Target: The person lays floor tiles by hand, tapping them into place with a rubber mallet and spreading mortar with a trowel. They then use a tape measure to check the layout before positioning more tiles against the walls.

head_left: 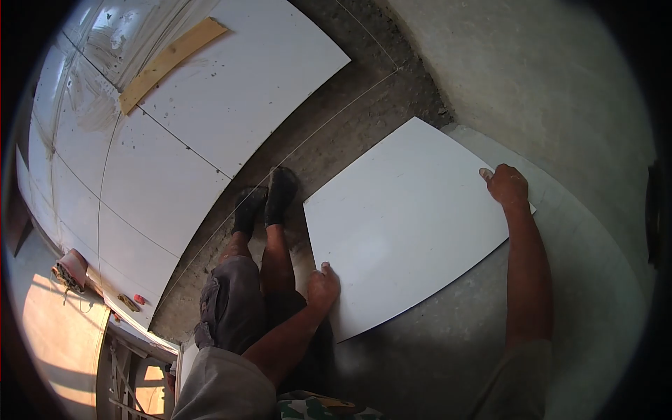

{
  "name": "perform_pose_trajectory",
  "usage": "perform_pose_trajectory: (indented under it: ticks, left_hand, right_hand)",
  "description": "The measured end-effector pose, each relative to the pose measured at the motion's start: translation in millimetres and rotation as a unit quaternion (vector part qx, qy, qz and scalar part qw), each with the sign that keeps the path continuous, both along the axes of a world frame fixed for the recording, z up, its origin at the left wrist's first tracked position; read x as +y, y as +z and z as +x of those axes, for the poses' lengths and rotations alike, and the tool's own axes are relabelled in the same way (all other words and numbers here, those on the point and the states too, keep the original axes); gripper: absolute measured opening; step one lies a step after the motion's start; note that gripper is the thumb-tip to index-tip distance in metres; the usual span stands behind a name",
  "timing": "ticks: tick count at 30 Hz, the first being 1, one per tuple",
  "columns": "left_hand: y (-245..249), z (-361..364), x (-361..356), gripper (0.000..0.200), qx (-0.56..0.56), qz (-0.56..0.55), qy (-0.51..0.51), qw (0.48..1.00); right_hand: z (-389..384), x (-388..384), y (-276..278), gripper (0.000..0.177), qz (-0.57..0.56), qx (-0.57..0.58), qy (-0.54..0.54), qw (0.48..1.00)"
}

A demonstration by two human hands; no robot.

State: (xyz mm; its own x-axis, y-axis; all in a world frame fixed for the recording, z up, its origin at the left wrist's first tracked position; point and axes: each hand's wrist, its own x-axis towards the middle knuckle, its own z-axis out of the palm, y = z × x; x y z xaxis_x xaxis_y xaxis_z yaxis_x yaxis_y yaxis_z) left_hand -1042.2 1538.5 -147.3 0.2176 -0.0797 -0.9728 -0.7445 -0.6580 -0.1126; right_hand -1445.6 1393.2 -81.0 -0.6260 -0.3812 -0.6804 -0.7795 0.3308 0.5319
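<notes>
A large white tile (413, 217) is held between my two hands, to the right of my legs. My left hand (323, 285) grips its lower left edge, with the thumb on the top face. At the opposite edge, on the right, my right hand (507, 185) is closed round the tile with its thumb on the surface. The fingers under the tile are hidden. A second white tile edge shows just past my right hand.
Laid white tiles (168, 168) cover the floor at left, with a wooden strip (168, 64) on them. A string (329, 127) crosses the rough bare ground (371, 91). A wall (546, 84) stands at right. Small red and yellowish items lie lower left.
</notes>
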Motion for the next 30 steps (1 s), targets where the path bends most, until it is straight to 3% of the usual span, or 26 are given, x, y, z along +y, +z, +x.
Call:
perform_pose_trajectory:
  ticks: [10, 14, 16, 19, 21, 26, 30]
  left_hand:
    - [-9, -5, 26, 0.067, -0.003, 0.012, -0.02, 1.0]
    - [-11, -3, 30, 0.068, 0.021, 0.018, -0.058, 0.998]
    - [-16, 1, 31, 0.068, 0.026, 0.022, -0.071, 0.997]
    - [-19, 5, 28, 0.068, 0.033, 0.035, -0.113, 0.992]
    - [-17, 6, 18, 0.066, 0.102, 0.103, -0.176, 0.974]
    - [-6, -6, 13, 0.066, 0.045, 0.105, -0.164, 0.98]
    - [-5, -3, -2, 0.061, 0.096, 0.147, -0.2, 0.964]
  right_hand:
    - [7, 43, -4, 0.032, -0.109, 0.022, 0.087, 0.99]
    - [12, 51, -3, 0.029, -0.122, 0.038, 0.07, 0.989]
    - [17, 51, -4, 0.027, -0.101, 0.048, 0.132, 0.985]
    - [15, 56, -9, 0.024, -0.131, 0.043, 0.121, 0.983]
    - [19, 52, -9, 0.023, -0.139, 0.059, 0.095, 0.984]
    - [18, 55, -19, 0.023, -0.145, 0.091, 0.063, 0.983]
    - [28, 50, -15, 0.022, -0.166, 0.095, 0.053, 0.98]
